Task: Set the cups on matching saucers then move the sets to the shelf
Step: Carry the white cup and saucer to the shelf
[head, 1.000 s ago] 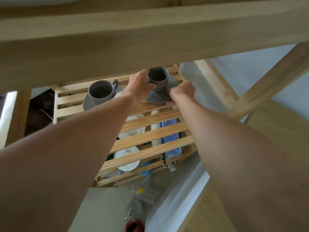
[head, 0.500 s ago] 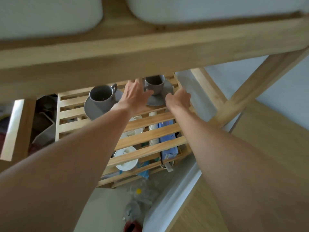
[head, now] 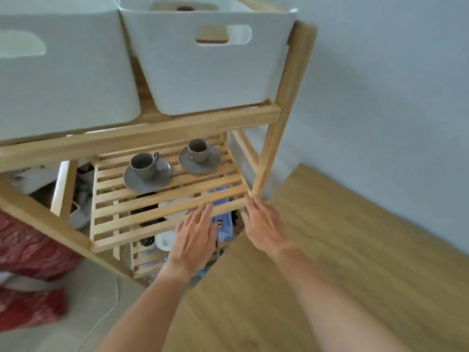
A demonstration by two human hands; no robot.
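Observation:
Two grey cup-and-saucer sets stand on the slatted wooden shelf [head: 162, 212]. The left grey cup [head: 143, 165] sits on its grey saucer [head: 132, 182]. The right grey cup [head: 198, 150] sits on its own saucer [head: 200, 166], near the shelf's back right. My left hand [head: 194, 237] hovers flat and empty in front of the shelf's front edge. My right hand [head: 262, 224] is also empty with fingers apart, beside the shelf's front right post.
Two white bins [head: 210, 62] fill the tier above the shelf. Below it lie white dishes [head: 165, 241] and a blue box [head: 223, 224]. Red fabric [head: 28, 250] sits at the left, a white cable [head: 101, 323] on the floor, a wall at the right.
Both hands have let go of the right cup set and pulled back out of the shelf toward me. The view has risen, showing the white bins.

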